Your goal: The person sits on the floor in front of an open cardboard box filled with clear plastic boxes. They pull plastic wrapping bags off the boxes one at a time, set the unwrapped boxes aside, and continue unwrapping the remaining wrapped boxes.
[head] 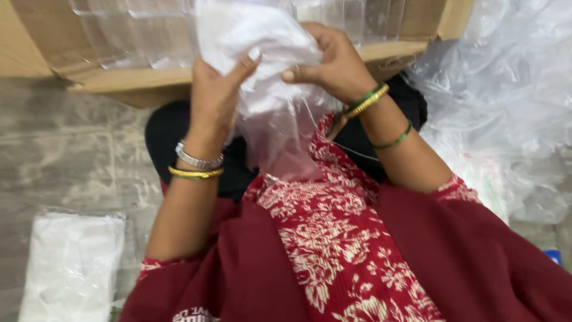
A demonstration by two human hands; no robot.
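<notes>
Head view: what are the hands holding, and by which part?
Both hands, left hand and right hand, grip a clear plastic bag with white contents by its upper sides.

- You're holding the plastic bag (262,71) up between your left hand (214,95) and right hand (333,62), over your lap.
- The cardboard box (119,77) is sitting right behind the bag.
- A packed stack (71,265) is lying on the floor (71,155) to your left.
- Loose plastic sheeting (506,101) is piling up on your right.
</notes>
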